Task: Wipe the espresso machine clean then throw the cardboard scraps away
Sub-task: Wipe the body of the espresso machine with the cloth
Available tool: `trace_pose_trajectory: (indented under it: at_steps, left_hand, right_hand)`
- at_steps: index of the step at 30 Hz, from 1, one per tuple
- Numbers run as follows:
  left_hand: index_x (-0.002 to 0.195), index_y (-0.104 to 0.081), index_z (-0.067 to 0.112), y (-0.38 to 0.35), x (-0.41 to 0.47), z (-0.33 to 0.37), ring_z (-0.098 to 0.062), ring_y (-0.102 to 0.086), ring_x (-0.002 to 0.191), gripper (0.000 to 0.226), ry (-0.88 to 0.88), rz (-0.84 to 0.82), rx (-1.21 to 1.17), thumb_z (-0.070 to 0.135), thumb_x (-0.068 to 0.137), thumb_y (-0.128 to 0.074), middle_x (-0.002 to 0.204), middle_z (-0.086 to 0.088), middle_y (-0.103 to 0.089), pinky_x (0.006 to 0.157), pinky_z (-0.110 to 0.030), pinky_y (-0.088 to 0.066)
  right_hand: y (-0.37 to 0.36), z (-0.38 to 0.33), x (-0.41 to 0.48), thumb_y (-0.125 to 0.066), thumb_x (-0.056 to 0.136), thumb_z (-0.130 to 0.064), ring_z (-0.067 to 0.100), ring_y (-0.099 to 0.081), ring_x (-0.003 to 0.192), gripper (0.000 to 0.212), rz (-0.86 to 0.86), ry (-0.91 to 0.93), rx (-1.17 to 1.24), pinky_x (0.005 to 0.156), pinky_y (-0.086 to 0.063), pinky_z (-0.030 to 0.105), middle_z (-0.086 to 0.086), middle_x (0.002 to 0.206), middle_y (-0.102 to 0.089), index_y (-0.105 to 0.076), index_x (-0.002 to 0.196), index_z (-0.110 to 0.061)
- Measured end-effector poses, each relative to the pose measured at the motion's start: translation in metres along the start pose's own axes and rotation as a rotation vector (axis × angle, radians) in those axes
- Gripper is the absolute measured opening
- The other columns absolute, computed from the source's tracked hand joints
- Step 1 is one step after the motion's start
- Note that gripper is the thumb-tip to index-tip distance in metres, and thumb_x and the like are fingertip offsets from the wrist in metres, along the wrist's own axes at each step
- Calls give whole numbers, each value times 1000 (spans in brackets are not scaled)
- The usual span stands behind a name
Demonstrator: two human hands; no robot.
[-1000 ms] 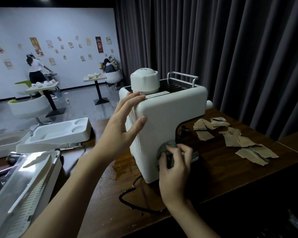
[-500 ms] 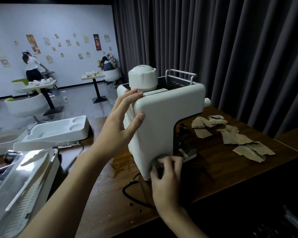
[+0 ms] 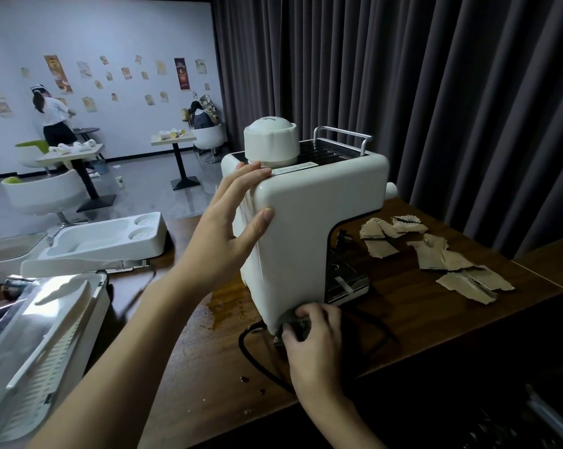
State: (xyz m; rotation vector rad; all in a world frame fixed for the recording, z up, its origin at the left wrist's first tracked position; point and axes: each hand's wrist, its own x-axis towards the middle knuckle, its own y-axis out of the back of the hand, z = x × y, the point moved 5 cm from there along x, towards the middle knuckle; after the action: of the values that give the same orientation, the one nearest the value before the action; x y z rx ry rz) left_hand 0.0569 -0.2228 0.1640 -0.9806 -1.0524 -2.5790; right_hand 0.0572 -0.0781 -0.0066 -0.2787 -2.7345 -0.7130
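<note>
Lower now than a second ago, with the right hand [image 3: 315,338] down from mid-height to the bottom near corner of the espresso machine [image 3: 306,222], fingers curled round a dark grey cloth [image 3: 294,320] and pressing it to the white casing just above the desk [image 3: 403,306]. Left hand [image 3: 228,231] spread wide against the upper side of the casing, fingertips over the top edge beside the domed white cap [image 3: 270,140], thumb flat on the near face. Behind and to the left on the desk, a white moulded tray [image 3: 105,241] with two round recesses, contents not clear from this angle. Well apart to the right of the machine, torn cardboard scraps [image 3: 435,254] scattered on the wood, untouched. Looped under the right wrist, a black power cord [image 3: 251,354]. Beside the machine's base on the left, a brown wet stain [image 3: 221,306], with a few dark crumbs nearer the desk edge. At the far left, a white slatted appliance [image 3: 40,335]. Behind everything, a dark pleated curtain [image 3: 403,92].
</note>
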Motion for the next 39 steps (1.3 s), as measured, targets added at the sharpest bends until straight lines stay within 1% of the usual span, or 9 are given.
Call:
trace_pose_trajectory:
  at_steps: [5,9,15,18,25,31,33,36,39]
  left_hand:
    - [143,-43,34,1,1,-1,-4,-28,147,44,-10,3,1,36,101,-55,153,18,-37,120,-41,-30]
    - [143,-44,34,2,0,-1,-3,-29,147,44,-10,4,11,36,100,-55,152,20,-37,120,-43,-31]
    - [142,-44,34,3,1,-1,-5,-29,147,44,-8,5,11,37,100,-56,152,19,-38,119,-46,-31]
    - [142,-44,33,2,1,-2,-7,-29,148,43,-7,4,2,37,101,-55,152,18,-38,119,-49,-32]
    - [142,-44,35,2,1,-2,-6,-29,147,44,-9,1,1,39,100,-55,152,17,-38,119,-49,-32]
    - [141,-43,35,1,1,-3,-3,-27,147,44,-13,2,9,41,99,-53,152,19,-38,119,-44,-31]
    - [141,-42,37,0,1,-3,-3,-28,147,44,-11,3,11,43,98,-53,151,21,-37,119,-45,-31]
    - [141,-43,37,1,1,-2,-5,-30,147,45,-18,10,8,44,98,-53,151,19,-38,119,-48,-32]
    - [141,-43,36,2,0,-2,-6,-29,147,45,-21,12,2,44,98,-53,152,16,-38,119,-49,-32]
  right_hand:
    - [7,15,18,-74,82,-8,11,-52,94,22,-80,-223,116,69,-37,5,-2,111,-47,-59,93,-21]
    - [12,26,31,-71,85,-9,9,-45,88,23,-83,-281,110,61,-35,7,-1,113,-47,-62,104,-16]
    - [25,46,54,-67,88,-8,26,-57,109,30,41,-414,194,82,-54,34,11,125,-55,-62,118,-12]
    - [30,52,62,-66,89,-8,27,-62,104,27,100,-432,240,72,-50,28,12,120,-61,-65,116,-12]
    - [43,63,77,-59,94,-4,30,-54,123,42,206,-478,320,86,-51,32,12,138,-50,-57,134,-14]
    - [42,60,74,-61,92,-6,29,-50,128,48,139,-392,193,96,-53,41,9,145,-42,-53,138,-17]
    - [39,57,69,-62,92,-7,28,-49,129,50,98,-353,146,97,-52,37,10,146,-39,-51,140,-16]
    - [36,47,60,-61,95,-20,27,-45,133,51,28,-299,56,97,-46,31,9,151,-34,-46,144,-17]
    - [32,42,47,-61,94,-32,27,-40,135,53,-14,-239,-78,106,-41,40,4,151,-37,-46,144,-25]
